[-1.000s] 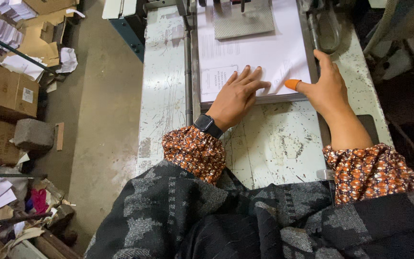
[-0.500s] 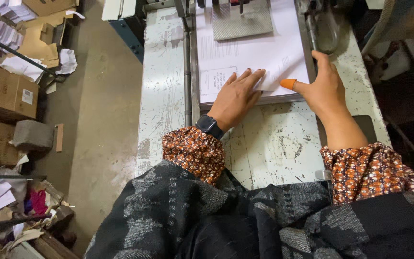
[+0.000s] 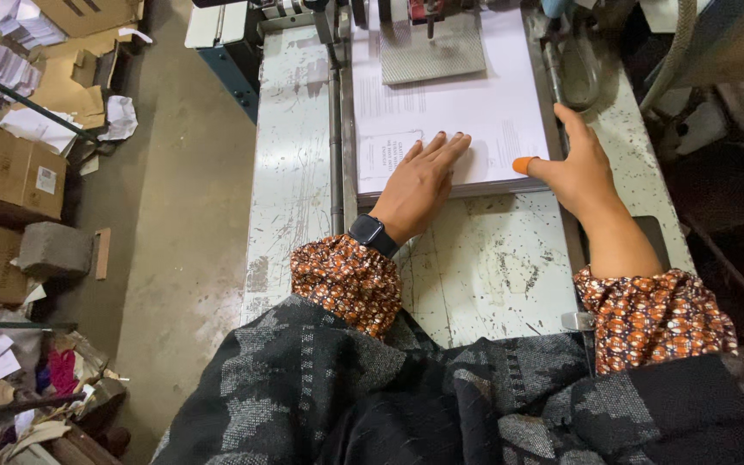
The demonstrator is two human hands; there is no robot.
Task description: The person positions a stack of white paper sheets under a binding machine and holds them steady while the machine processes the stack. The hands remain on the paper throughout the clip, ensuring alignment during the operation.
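Your left hand [image 3: 424, 181] lies flat on the paper stack [image 3: 475, 112]; right hand [image 3: 574, 168] spread at its near-right corner. Stack looks heavy, sheets slippery. Grip the edges.

To your left: cardboard boxes [image 3: 12, 176], a grey block [image 3: 53, 249], crumpled paper scraps [image 3: 118, 116] on the concrete floor [image 3: 182, 250].

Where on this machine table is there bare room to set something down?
Bare metal table lies between the paper stack and the person's sleeves. A second strip runs left of the guide rail. Crowded: the left hand lies flat on the stack, the right hand at its right edge, the clamp plate behind.
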